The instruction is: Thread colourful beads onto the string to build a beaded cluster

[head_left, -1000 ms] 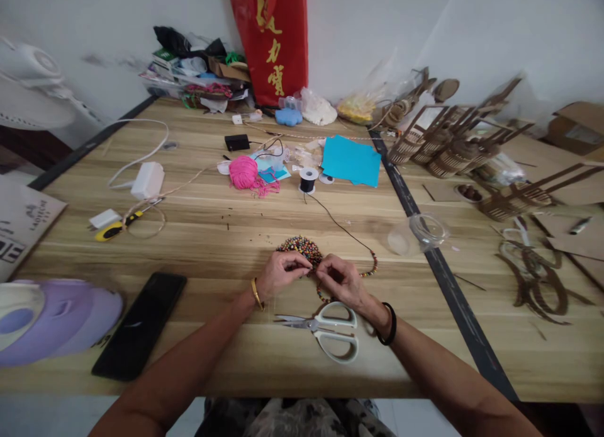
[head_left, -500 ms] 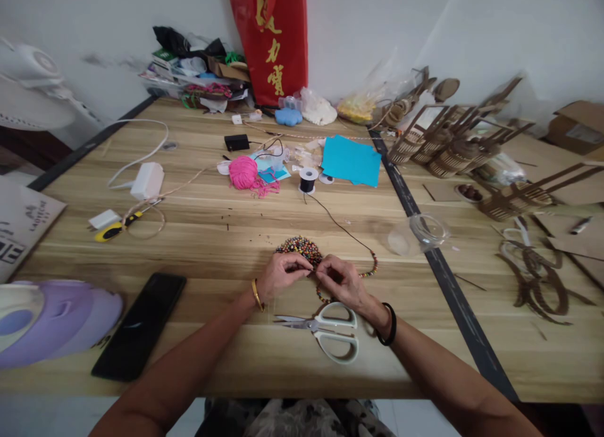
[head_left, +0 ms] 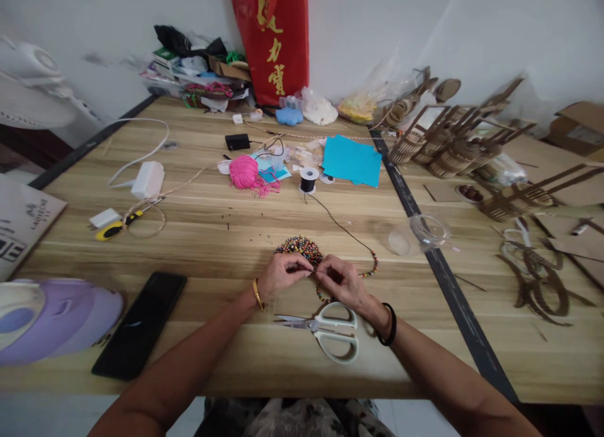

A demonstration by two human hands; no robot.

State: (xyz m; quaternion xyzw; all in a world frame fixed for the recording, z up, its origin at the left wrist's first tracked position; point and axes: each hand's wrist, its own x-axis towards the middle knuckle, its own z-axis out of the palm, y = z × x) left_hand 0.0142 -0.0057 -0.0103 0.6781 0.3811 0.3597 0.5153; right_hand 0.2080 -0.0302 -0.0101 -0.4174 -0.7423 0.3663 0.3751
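My left hand (head_left: 282,275) and my right hand (head_left: 340,279) meet fingertip to fingertip at the table's near middle, just in front of a small pile of colourful beads (head_left: 299,246). Both pinch something tiny between them, apparently a bead and the end of a black cord (head_left: 340,227). That cord runs from a black spool (head_left: 308,179) and carries a strung row of beads (head_left: 370,268) beside my right hand. White-handled scissors (head_left: 325,329) lie just below my hands.
A black phone (head_left: 140,324) and a purple object (head_left: 56,320) lie at the near left. Pink yarn (head_left: 244,172), blue paper (head_left: 352,161) and a clear plastic lid (head_left: 427,228) sit further back. Wooden cut-out models (head_left: 453,144) crowd the right side. A red bag (head_left: 272,40) stands against the wall.
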